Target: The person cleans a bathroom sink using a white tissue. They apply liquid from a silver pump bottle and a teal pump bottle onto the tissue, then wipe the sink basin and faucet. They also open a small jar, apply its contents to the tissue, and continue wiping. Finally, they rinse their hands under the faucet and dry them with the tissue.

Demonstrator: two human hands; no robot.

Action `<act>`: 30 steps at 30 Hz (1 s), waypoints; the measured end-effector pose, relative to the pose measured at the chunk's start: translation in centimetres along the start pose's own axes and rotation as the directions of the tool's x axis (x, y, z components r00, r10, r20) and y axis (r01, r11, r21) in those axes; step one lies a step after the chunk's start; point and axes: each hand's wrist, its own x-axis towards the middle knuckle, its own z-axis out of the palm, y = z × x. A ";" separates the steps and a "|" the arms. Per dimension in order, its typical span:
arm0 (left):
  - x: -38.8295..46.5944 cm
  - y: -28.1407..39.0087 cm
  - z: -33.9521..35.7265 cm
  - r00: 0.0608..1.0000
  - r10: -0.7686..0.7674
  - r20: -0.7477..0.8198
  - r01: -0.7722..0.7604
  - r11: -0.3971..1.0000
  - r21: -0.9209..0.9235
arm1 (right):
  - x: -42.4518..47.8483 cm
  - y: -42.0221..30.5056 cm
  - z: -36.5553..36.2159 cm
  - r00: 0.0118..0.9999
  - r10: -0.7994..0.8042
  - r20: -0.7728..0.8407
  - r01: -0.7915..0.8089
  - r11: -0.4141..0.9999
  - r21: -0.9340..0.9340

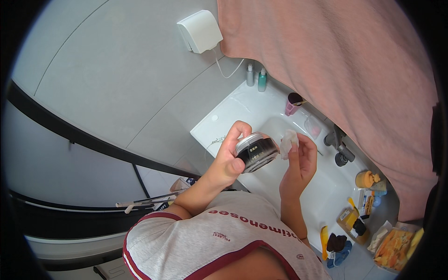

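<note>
My left hand (pixel 232 154) grips a dark glass cosmetic jar (pixel 258 154) with a silvery rim, tilted above the near edge of the washbasin. The jar bears writing. Just to its right, my right hand (pixel 301 161) pinches a crumpled white tissue or wipe (pixel 289 143) between thumb and fingers, close beside the jar. Below both hands lies the white washbasin (pixel 325 189). On the counter's left part, near my left wrist, rests a thin chain or necklace (pixel 218 140).
Two pump bottles (pixel 261 80) stand at the back corner. A pink cup (pixel 293 105) and a dark faucet (pixel 339 145) line the far rim under a hanging pink towel (pixel 315 42). An orange jar (pixel 365 179), a yellow comb (pixel 324 241) and hair ties (pixel 336 242) lie to the right.
</note>
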 end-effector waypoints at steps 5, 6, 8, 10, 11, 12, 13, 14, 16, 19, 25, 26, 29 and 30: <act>0.3 0.3 0.4 0.997 0.078 0.016 -0.078 0.996 0.040 | 0.0 -0.1 0.0 1.000 -0.019 -0.015 0.019 1.000 -0.007; 0.3 0.2 0.3 0.996 0.088 0.023 -0.089 0.995 0.033 | 0.0 -0.2 0.0 1.000 -0.018 -0.014 0.018 1.000 -0.007; 0.4 0.1 0.2 0.992 0.121 0.047 -0.123 0.991 0.044 | -0.1 -0.2 0.1 1.000 -0.016 -0.013 0.016 1.000 -0.008; 0.5 0.2 0.3 0.983 0.165 0.084 -0.172 0.982 0.079 | -0.1 -0.3 0.1 1.000 -0.017 -0.019 0.017 1.000 -0.011; 0.5 0.1 0.2 0.975 0.198 0.102 -0.208 0.974 0.095 | -0.2 -0.4 0.2 1.000 -0.017 -0.021 0.017 1.000 -0.012; 0.6 -0.2 0.0 0.965 0.231 0.123 -0.244 0.964 0.109 | -0.2 -0.6 0.2 1.000 -0.013 -0.020 0.013 1.000 -0.004; 0.6 -0.4 -0.2 0.954 0.263 0.145 -0.281 0.952 0.122 | -0.2 -0.8 0.2 1.000 -0.009 -0.018 0.009 1.000 0.004; 0.7 -0.5 -0.4 0.944 0.289 0.161 -0.312 0.938 0.148 | -0.3 -1.0 0.3 1.000 -0.005 -0.015 0.005 1.000 0.012; 1.0 -0.6 -0.8 0.921 0.335 0.197 -0.372 0.908 0.195 | -0.3 -1.3 0.3 1.000 -0.004 -0.001 0.004 1.000 0.024; 1.1 -0.5 -1.1 0.915 0.349 0.205 -0.395 0.881 0.262 | -0.3 -1.5 0.2 1.000 -0.020 0.022 0.020 0.999 0.030; 1.4 0.0 -1.0 0.938 0.302 0.172 -0.343 0.889 0.305 | 0.3 -1.6 -0.2 0.995 -0.064 0.072 0.066 0.997 -0.027; 1.4 0.1 -1.0 0.951 0.270 0.148 -0.302 0.913 0.276 | 0.5 -1.5 -0.4 0.992 -0.084 0.089 0.088 0.995 -0.046; 1.1 0.2 -0.7 0.989 0.135 0.054 -0.142 0.980 0.142 | 0.9 -2.4 -0.1 0.992 -0.045 0.121 0.050 0.998 -0.042; 1.0 0.3 -0.4 0.998 0.064 0.017 -0.065 0.996 0.061 | 1.0 -2.5 -0.1 0.994 -0.030 0.109 0.039 0.996 -0.077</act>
